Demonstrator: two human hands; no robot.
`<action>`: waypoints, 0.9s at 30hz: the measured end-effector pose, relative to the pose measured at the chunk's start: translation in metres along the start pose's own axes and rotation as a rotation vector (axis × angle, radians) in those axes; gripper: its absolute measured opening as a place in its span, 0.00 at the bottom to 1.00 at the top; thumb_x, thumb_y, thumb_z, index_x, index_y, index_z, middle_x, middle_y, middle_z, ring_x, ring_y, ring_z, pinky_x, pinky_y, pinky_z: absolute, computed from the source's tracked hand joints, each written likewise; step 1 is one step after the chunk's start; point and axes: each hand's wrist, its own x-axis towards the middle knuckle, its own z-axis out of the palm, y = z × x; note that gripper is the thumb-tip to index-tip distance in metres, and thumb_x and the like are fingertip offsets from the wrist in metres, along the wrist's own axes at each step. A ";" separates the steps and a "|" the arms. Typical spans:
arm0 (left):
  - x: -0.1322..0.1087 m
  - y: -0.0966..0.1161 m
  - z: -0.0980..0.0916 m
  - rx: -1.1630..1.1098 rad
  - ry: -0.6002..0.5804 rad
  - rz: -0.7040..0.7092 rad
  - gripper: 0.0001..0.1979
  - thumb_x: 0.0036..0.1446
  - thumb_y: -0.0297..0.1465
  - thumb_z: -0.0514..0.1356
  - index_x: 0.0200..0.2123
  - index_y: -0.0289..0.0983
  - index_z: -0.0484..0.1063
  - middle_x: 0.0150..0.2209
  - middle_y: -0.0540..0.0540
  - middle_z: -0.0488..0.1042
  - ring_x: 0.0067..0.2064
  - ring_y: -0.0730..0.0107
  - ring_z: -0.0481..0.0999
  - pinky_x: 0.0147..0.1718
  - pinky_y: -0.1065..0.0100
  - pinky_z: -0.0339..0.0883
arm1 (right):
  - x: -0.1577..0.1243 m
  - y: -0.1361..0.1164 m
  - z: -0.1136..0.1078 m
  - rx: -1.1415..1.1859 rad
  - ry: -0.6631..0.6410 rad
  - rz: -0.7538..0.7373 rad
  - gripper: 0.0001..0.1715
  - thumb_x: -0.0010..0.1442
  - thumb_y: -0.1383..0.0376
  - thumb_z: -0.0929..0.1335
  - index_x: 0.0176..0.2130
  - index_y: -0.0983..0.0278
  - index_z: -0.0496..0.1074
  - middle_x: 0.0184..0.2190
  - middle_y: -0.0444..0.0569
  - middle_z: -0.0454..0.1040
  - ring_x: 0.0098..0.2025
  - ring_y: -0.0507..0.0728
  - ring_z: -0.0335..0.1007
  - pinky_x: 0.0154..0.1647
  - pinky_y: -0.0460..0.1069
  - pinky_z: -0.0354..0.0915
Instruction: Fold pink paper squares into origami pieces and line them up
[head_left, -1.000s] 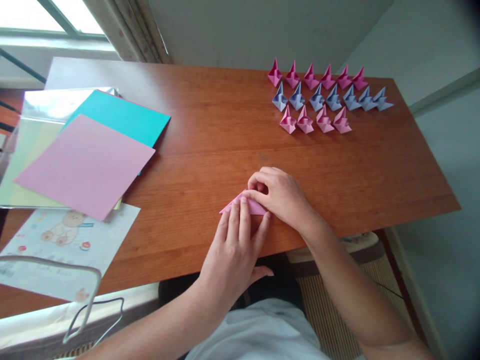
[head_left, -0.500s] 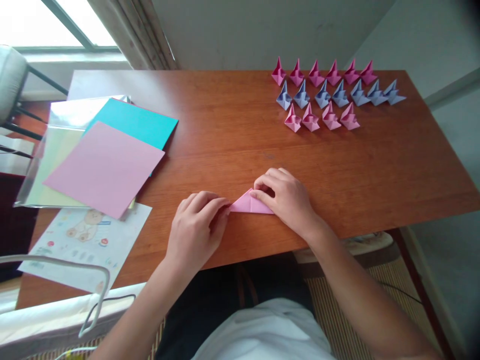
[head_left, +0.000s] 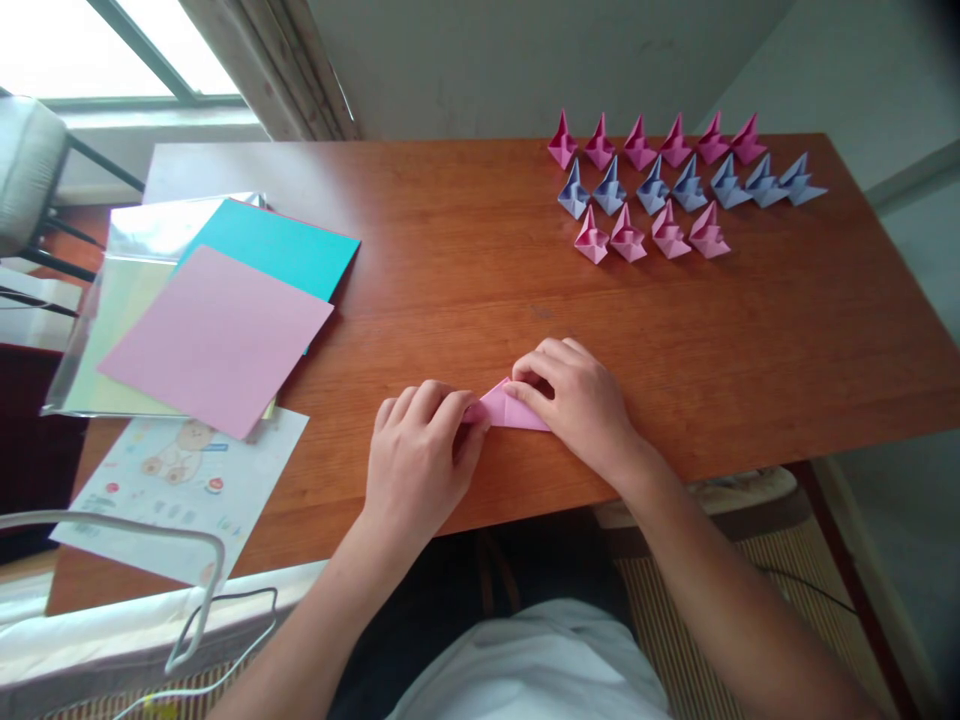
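Observation:
A small folded piece of pink origami paper (head_left: 511, 411), roughly triangular, lies on the wooden table (head_left: 450, 290) close to its front edge. My left hand (head_left: 424, 450) pinches its left corner between thumb and fingers, covering that end. On the other side, my right hand (head_left: 574, 400) grips the paper near its peak and right part, with the thumb and curled fingers pressed on it. The right end of the paper is hidden under this hand.
At the back right stand rows of folded paper figures: dark pink (head_left: 639, 143), blue (head_left: 651, 188) and light pink (head_left: 669, 232). To the left lie a pink sheet (head_left: 217, 340), a turquoise sheet (head_left: 277, 245), a plastic sleeve (head_left: 135, 225) and a printed sheet (head_left: 187, 500). A white cable (head_left: 150, 526) crosses the front left.
My left hand has moved a little to the right along the paper and now covers more of its left corner. My right hand stays almost in place. The view has shifted slightly.

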 end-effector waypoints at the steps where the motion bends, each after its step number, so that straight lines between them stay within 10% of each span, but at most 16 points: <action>1: 0.000 0.001 0.001 0.014 0.009 0.000 0.05 0.65 0.32 0.60 0.40 0.39 0.75 0.37 0.45 0.77 0.40 0.58 0.74 0.39 0.60 0.63 | 0.000 0.000 0.001 -0.003 0.007 -0.003 0.09 0.66 0.62 0.72 0.33 0.60 0.73 0.36 0.46 0.76 0.42 0.58 0.68 0.42 0.52 0.61; 9: -0.020 0.023 0.006 0.070 0.149 0.135 0.12 0.64 0.29 0.61 0.51 0.34 0.75 0.50 0.39 0.79 0.49 0.55 0.76 0.49 0.56 0.68 | -0.001 0.004 0.004 -0.020 0.028 -0.021 0.10 0.66 0.60 0.72 0.33 0.60 0.73 0.35 0.46 0.76 0.41 0.58 0.68 0.40 0.52 0.61; 14: -0.047 0.049 0.011 0.102 -0.013 0.207 0.27 0.66 0.35 0.58 0.62 0.22 0.68 0.62 0.29 0.72 0.63 0.46 0.69 0.65 0.51 0.58 | 0.000 0.003 0.004 -0.014 0.035 -0.025 0.09 0.65 0.62 0.72 0.33 0.60 0.73 0.35 0.46 0.76 0.41 0.58 0.68 0.42 0.52 0.63; 27: -0.051 0.049 0.016 0.140 -0.101 0.195 0.36 0.69 0.47 0.52 0.65 0.20 0.65 0.67 0.31 0.67 0.67 0.42 0.65 0.69 0.48 0.49 | -0.002 0.005 0.007 -0.015 0.067 -0.051 0.09 0.66 0.62 0.72 0.33 0.60 0.73 0.34 0.46 0.76 0.40 0.58 0.68 0.41 0.53 0.64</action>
